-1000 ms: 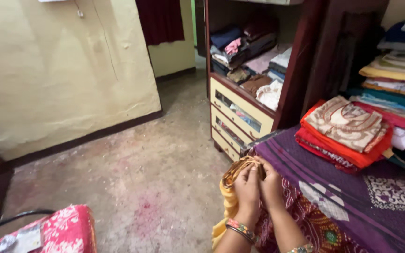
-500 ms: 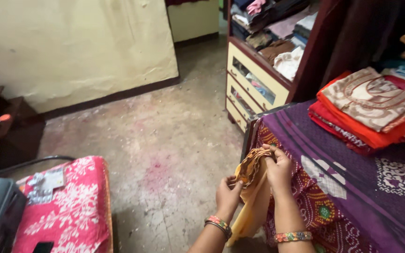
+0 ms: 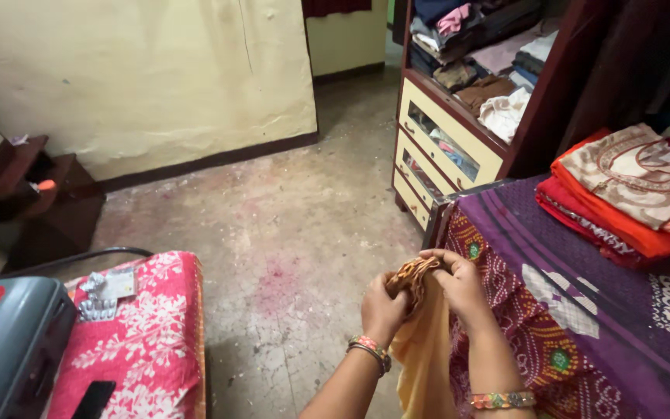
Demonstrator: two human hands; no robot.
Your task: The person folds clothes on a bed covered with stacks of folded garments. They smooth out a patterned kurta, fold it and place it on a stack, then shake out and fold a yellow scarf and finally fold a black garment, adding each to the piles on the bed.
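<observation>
Yellow cloth [image 3: 426, 357] with patterned orange border, bunched into pleats at top, rest hanging; left hand [image 3: 382, 309] and right hand [image 3: 461, 285] both clamped on pleats.

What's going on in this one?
A person stands at the corner of a bed with a purple patterned cover. Both hands grip a yellow-orange cloth: the left hand and right hand bunch its gathered top edge, and the rest hangs toward the floor. A folded clothes stack sits on the bed.
</observation>
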